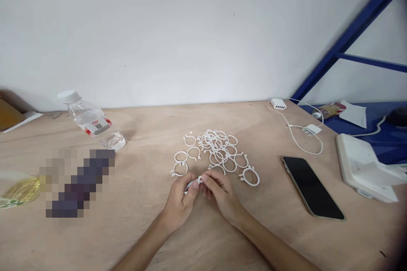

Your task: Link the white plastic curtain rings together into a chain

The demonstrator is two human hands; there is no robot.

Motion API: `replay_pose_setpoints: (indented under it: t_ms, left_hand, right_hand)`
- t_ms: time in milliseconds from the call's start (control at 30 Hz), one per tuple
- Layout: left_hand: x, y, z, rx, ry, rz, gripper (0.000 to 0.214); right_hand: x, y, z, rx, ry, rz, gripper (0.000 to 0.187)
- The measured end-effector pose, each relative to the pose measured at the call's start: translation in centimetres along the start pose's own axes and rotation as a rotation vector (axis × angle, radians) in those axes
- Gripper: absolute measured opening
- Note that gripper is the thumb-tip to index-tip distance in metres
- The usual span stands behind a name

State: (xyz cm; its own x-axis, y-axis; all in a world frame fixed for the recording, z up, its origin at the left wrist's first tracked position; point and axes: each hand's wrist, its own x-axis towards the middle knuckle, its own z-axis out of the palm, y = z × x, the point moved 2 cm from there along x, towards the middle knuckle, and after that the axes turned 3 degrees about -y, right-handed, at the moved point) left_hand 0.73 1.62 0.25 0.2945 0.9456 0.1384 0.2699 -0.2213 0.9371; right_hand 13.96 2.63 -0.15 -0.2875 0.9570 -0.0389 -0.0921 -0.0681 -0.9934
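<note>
- White ring (200, 179): at near middle, just above the wooden table (140, 203), between both hands; much of it covered by fingers.
- Left hand (179, 204): thumb and fingers pinched on the ring.
- Right hand (225, 199): thumb and forefinger closed at the ring's small end, fingertips meeting the left's.
- Just beyond the hands: loose pile of similar rings (216, 146), overlapping, with a few scattered left and right.
- Right: dark-screened phone (313, 186), lying flat; white plastic device (359, 165) farther right.
- Far right: white charger (278, 103), cable nearby.
- Far left: clear bottle (95, 125), white cap on.
</note>
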Motion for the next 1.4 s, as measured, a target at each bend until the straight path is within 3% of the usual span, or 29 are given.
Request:
replay_pose_setpoints:
  t_ms: [300, 400, 533, 633, 733, 867, 1067, 1267, 1400]
  left_hand:
    - [-0.1, 0.2, -0.1, 0.002, 0.059, -0.042, 0.043]
    - [-0.1, 0.1, -0.3, 0.007, 0.128, -0.066, 0.032]
    - [-0.1, 0.1, -0.3, 0.124, 0.153, -0.019, 0.015]
    - [-0.1, 0.0, 0.0, 0.211, 0.11, 0.006, 0.012]
    - [-0.2, 0.0, 0.3, 0.268, 0.066, 0.023, 0.019]
    - [-0.3, 0.2, 0.7, 0.345, 0.019, 0.117, 0.02]
    - [-0.4, 0.1, 0.6, 0.275, 0.041, 0.074, 0.016]
    - [-0.5, -0.6, 0.3, 0.123, 0.179, -0.031, 0.032]
    - [-0.5, -0.9, 0.4, 0.117, 0.166, -0.036, 0.05]
  right_hand:
    - [-0.2, 0.1, 0.1, -0.08, 0.009, -0.018, 0.029]
    - [-0.3, 0.1, -0.1, -0.141, 0.109, -0.059, 0.029]
    - [-0.3, -0.4, -1.6, -0.474, 0.319, -0.272, 0.022]
    - [0.2, -0.7, -2.7, -0.864, 0.365, -0.436, 0.01]
    - [0.7, -0.6, -3.2, -1.153, 0.363, -0.463, 0.009]
    - [1.1, -0.1, -3.1, -1.26, 0.305, -0.437, 0.009]
    - [0.8, -0.5, -3.3, -0.965, 0.27, -0.503, 0.009]
    - [0.5, -0.6, -3.0, -0.26, 0.297, -0.184, 0.015]
    - [0.3, 0.0, -1.9, 0.14, 0.184, -0.036, 0.019]
